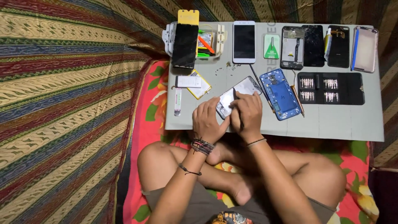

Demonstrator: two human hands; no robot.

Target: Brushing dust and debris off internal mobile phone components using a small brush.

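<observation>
Person sits cross-legged at lower centre of frame; grey mat lies across upper centre/right.

Hands, centre of frame:
- Left hand: fingers curled narrow, gripping lower-left end of phone.
- Right hand: fingers bunched narrow, pressed down on phone's mid section. Whether a tool is pinched in it: cannot tell.

Phone: pale, tilted diagonally, lies on mat approx. centre frame, lower half hidden under both hands.

Items nearby:
- Blue housing: just right of phone, tilted, inner side up.
- Bit case: black, open, right of housing; four rows of bits visible.
- Yellow-edged flat part: left of phone, overhangs mat's left edge.
- White strip: left of mat, on red floral cloth.

Top row of mat, left to right:
- Dark screen panel w/ yellow tab, leaning on tool tray.
- White phone, face up.
- Green pack.
- Frame and dark panels.
- Pink back cover, far upper right.
</observation>
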